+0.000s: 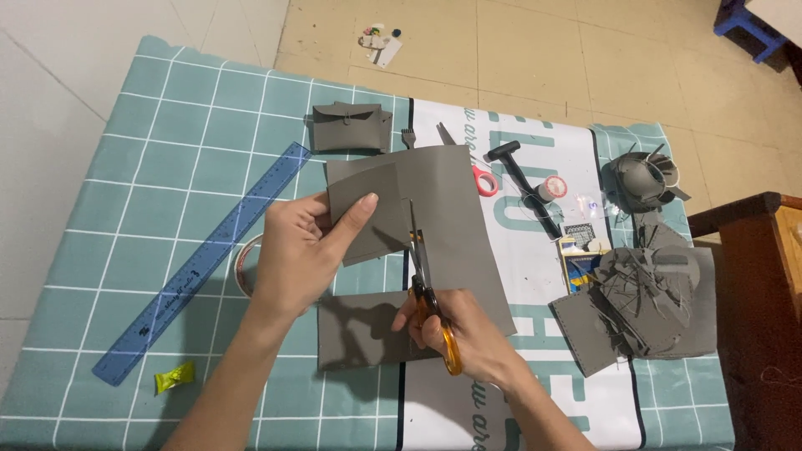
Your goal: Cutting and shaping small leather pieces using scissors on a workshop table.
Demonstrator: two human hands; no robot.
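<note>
Blue ruler [203, 260] far left, flat on the checked cloth [125, 167]. Left hand [305, 250] pinches grey sheet [434, 217] mid-table, hiding most of a tape roll [244, 266]. Right hand [455, 330] closed round orange scissors [426, 292], blades in the sheet. Grey scrap pile [643, 301] right, contents unclear.

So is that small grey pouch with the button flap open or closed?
Closed: the small grey pouch lies flat near the table's far edge, its flap folded down over the front at the button.
</note>
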